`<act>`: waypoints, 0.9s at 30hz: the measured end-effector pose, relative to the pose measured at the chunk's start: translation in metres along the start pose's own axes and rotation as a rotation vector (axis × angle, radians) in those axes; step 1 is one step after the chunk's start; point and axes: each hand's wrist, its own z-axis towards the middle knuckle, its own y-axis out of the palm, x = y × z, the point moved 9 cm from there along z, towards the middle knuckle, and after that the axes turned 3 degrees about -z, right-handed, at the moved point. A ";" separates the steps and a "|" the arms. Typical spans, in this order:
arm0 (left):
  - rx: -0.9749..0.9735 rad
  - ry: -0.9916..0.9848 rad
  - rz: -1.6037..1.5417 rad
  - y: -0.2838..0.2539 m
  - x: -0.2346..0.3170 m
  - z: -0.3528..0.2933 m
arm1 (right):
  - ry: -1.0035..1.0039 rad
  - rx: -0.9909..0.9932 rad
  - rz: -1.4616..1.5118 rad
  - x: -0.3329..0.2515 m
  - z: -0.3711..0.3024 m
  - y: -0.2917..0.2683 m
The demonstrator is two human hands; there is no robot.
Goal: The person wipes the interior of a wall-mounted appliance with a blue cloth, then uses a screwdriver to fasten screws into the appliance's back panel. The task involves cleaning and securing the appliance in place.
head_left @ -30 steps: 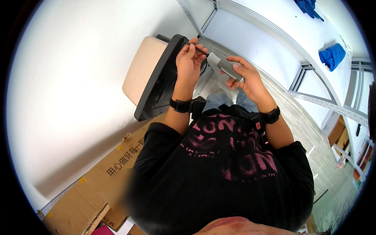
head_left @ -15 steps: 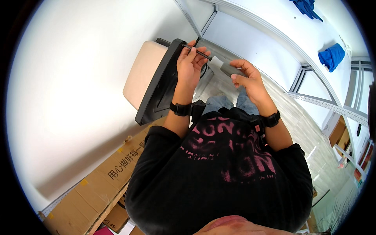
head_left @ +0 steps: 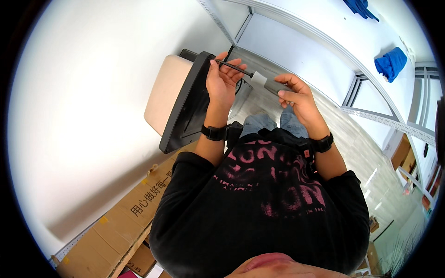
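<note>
A screwdriver (head_left: 271, 85) with a grey handle, a pale collar and a thin dark shaft lies in my right hand (head_left: 299, 95), fingers and thumb closed round the handle. Its shaft slants up to the left, the tip at the upper corner of a black frame (head_left: 183, 118) backed by a beige, smooth-looking panel (head_left: 168, 88). My left hand (head_left: 222, 85) is beside that corner, palm up and fingers spread behind the shaft, with the thumb near the tip. Whether a screw sits at the tip is too small to tell.
A white wall (head_left: 92, 92) rises behind the panel. Long cardboard boxes (head_left: 106, 231) lie at the lower left. Metal-framed white shelving (head_left: 296, 55) runs along the far side and right, with a folded blue cloth (head_left: 390, 64) on top.
My left thumb has come off the shaft toward the frame's edge, and the fingers have spread. The screwdriver and my right hand have shifted slightly right and nearer. The panel sits slightly lower in view.
</note>
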 end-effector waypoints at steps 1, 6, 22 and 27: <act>0.008 0.001 0.015 0.001 -0.001 0.001 | 0.002 0.006 0.004 -0.001 -0.001 -0.002; 0.009 -0.061 0.078 0.018 -0.018 0.006 | 0.018 0.039 0.031 -0.002 -0.009 -0.033; -0.247 -0.216 0.266 0.206 -0.157 0.099 | -0.098 0.334 0.240 -0.056 -0.057 -0.228; -0.256 0.047 0.778 0.273 -0.178 0.154 | -0.215 0.351 0.304 -0.082 -0.054 -0.292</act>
